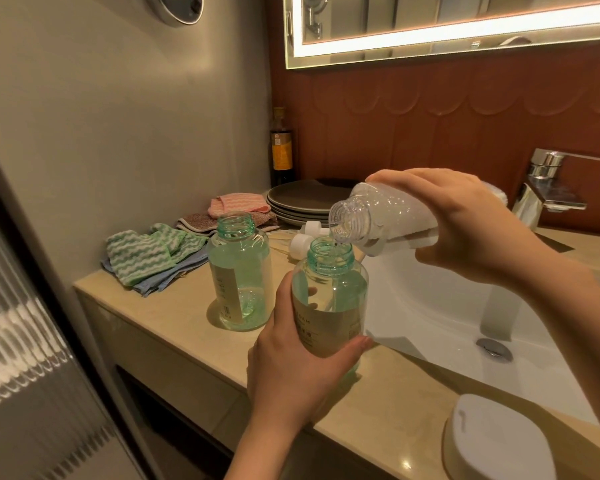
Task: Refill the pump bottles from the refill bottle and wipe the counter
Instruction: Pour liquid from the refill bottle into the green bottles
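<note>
Far left, striped cloths (pixel 146 254) lie heaped at the back left corner of the worktop (pixel 174 327). Next along, one pump bottle (pixel 239 271) stands uncapped, clear liquid inside. Now the left hand (pixel 302 368): fingers and thumb wrapped round the second pump bottle (pixel 329 299), held near the worktop's front edge, just beside the basin (pixel 430 306). Its fill level is hard to read through the green tint, perhaps up to the shoulder. Directly above its open neck tips the refill bottle (pixel 378 216), mouth down, nearly drained, beaded inside. The right hand (pixel 465 230) clasps its body from above.
</note>
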The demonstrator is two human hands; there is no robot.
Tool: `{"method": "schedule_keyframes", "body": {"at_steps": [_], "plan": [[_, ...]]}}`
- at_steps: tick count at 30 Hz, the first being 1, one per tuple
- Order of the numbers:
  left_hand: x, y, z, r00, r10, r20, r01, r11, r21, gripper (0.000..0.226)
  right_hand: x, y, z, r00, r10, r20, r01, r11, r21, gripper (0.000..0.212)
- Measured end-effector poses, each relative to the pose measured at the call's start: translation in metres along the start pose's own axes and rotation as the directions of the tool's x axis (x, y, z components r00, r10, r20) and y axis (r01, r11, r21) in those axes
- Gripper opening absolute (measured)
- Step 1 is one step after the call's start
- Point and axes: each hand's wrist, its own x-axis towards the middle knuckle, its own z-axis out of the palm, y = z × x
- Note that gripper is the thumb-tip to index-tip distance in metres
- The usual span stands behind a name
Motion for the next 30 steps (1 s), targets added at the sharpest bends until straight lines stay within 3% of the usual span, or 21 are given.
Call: {"method": "schedule_keyframes", "body": {"at_steps": [30], "plan": [[-0.0001, -0.0013, 0.0011, 1.0, 0.001, -0.009, -0.001, 1.0, -0.013, 0.101, 0.0, 0.0004, 0.0007, 1.0, -0.025, -0.011, 0.025, 0.999, -0.024, 0.101]]}}
